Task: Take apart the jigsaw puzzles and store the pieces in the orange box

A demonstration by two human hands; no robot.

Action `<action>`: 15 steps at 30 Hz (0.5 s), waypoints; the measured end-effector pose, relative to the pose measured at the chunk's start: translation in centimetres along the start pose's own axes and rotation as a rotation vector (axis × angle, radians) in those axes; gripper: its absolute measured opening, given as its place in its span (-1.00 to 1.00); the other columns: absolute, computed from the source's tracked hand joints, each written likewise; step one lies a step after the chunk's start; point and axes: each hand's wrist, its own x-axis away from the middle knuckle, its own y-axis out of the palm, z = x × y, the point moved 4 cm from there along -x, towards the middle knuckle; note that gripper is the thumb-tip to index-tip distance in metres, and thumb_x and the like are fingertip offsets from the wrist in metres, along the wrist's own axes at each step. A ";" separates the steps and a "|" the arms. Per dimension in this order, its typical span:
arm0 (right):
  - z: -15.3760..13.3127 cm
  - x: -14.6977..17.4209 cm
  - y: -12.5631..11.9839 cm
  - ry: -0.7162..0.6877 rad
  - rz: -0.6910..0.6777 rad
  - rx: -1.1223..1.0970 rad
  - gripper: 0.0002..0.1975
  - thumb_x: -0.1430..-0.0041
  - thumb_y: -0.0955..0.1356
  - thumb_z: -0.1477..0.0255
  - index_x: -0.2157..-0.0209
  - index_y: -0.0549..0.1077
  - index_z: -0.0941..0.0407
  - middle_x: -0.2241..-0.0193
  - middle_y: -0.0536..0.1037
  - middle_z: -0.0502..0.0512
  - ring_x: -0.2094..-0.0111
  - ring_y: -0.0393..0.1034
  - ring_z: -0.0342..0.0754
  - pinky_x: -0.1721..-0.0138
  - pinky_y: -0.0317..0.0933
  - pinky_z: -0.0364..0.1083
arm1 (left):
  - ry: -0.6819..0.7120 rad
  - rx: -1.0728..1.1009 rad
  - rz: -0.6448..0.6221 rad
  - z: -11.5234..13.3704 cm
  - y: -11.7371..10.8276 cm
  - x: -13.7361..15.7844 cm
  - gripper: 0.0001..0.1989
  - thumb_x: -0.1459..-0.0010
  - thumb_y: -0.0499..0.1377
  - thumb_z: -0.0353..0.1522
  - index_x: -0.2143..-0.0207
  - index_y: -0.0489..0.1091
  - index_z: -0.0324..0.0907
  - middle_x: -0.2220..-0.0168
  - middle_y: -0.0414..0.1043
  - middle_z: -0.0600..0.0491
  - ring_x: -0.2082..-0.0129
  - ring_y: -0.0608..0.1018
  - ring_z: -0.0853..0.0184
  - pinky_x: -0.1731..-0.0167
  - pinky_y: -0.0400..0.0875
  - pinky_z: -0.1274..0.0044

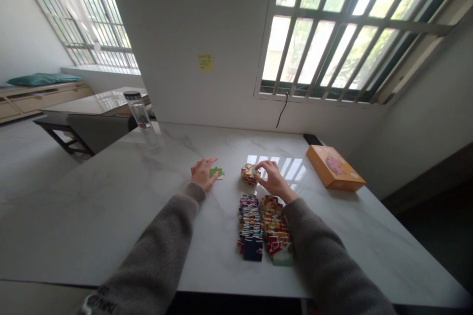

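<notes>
A green puzzle piece lies flat on the white marbled table. My left hand rests at its left side, thumb touching its edge, index finger stretched out above it and apart from the thumb. To the right stands a small stack of puzzle pieces. My right hand reaches its right edge, with thumb and index finger around the top puzzle piece. Nearer me, overlapping puzzle pieces form two columns: a dark blue and multicoloured column and a red, orange and green column.
An orange box sits at the right, a black object behind it. A clear bottle with a dark lid stands at the far left edge. A yellow note is on the wall, and a black cable hangs below the window.
</notes>
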 end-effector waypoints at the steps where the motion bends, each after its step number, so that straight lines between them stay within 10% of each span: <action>1: -0.1 0.0 0.0 0.005 0.006 0.005 -0.80 -0.10 0.40 0.47 0.20 0.41 0.06 0.18 0.44 0.13 0.08 0.24 0.11 0.00 0.21 0.10 | 0.008 0.018 0.048 0.7 -0.3 0.1 -0.54 -0.14 0.16 -0.35 -0.12 0.33 -0.09 -0.07 0.40 -0.06 -0.05 0.41 0.11 -0.11 0.13 0.26; 15: -1.3 0.2 -0.5 0.015 0.012 -0.054 -0.72 -0.05 0.45 0.45 0.17 0.40 0.06 0.17 0.35 0.13 0.07 0.23 0.10 0.00 0.24 0.12 | 0.046 0.536 0.029 5.8 0.6 1.3 -0.81 -0.17 0.13 -0.34 0.17 0.46 -0.14 0.22 0.53 -0.02 0.16 0.52 0.22 0.10 0.32 0.35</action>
